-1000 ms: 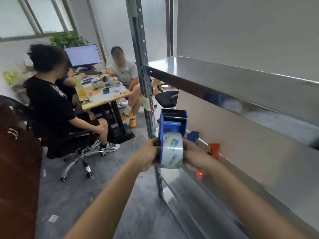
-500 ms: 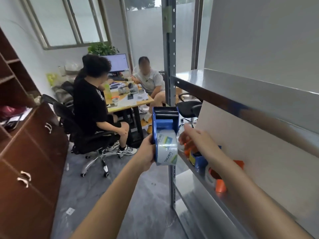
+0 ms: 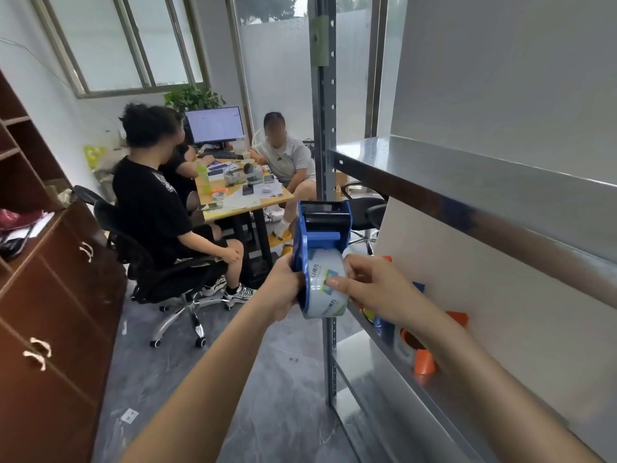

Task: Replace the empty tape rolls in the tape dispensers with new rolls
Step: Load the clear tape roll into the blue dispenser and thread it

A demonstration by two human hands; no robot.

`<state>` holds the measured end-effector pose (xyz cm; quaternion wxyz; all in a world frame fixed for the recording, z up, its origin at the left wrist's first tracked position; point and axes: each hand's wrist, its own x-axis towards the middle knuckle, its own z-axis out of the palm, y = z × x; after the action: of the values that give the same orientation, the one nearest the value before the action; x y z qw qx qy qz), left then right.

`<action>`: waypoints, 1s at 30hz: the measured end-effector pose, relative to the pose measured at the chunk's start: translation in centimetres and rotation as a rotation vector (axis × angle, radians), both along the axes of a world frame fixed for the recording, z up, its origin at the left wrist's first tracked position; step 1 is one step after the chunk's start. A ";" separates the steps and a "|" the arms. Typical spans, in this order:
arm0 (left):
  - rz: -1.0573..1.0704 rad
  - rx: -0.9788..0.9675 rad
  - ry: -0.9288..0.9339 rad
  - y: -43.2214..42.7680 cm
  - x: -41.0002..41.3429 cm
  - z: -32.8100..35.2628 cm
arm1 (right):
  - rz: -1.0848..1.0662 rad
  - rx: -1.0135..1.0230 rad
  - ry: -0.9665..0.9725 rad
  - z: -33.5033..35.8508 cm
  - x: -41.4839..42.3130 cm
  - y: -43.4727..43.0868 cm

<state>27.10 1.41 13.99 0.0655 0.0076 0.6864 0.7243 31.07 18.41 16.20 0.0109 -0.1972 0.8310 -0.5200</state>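
A brown cabinet (image 3: 56, 295) is standing along the left wall. Next to it, a person in a black shirt (image 3: 150, 202) is sitting in an office chair at a wooden counter (image 3: 247, 203) that is carrying papers and small devices, with a monitor (image 3: 215, 125) glowing at its far end. A second person in a grey shirt (image 3: 287, 158) is sitting across the counter.

In the middle, the left hand (image 3: 283, 289) is holding the blue tape dispenser (image 3: 322, 228) in the air in front of the rack's upright post (image 3: 322, 128), its grip curling round the dispenser's left side. The tape roll (image 3: 325, 295) is sitting in the dispenser's lower part, printed face toward the camera. The right hand (image 3: 374, 292) is reaching in from the right, its grip pinching the roll, thumb pressing on the printed face.

On the right, an orange dispenser (image 3: 424, 361) is lying on the lower metal shelf (image 3: 364, 352), partly hidden behind the right forearm.
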 end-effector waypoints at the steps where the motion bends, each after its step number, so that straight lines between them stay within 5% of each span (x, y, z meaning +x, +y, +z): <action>1: -0.010 -0.002 0.004 0.2 -0.1 0.0 | 0.023 -0.070 -0.054 0.1 0.1 0.1; 6: -0.054 -0.032 0.026 0.9 -0.2 -0.8 | 0.065 -0.267 -0.178 -0.9 1.2 0.9; 14: -0.072 0.074 -0.030 1.8 -0.4 -2.0 | 0.043 -0.156 -0.156 -1.7 1.9 1.3; 21: -0.115 0.035 -0.038 2.3 -0.2 -2.7 | -0.032 -0.298 -0.331 -0.2 1.2 1.7; 30: -0.137 -0.036 0.001 2.7 -0.3 -2.8 | -0.002 -0.453 -0.307 -2.5 2.1 1.8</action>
<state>26.76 4.09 11.18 0.1146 0.0536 0.6971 0.7057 33.21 20.17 13.71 0.0918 -0.1126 0.6824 -0.7164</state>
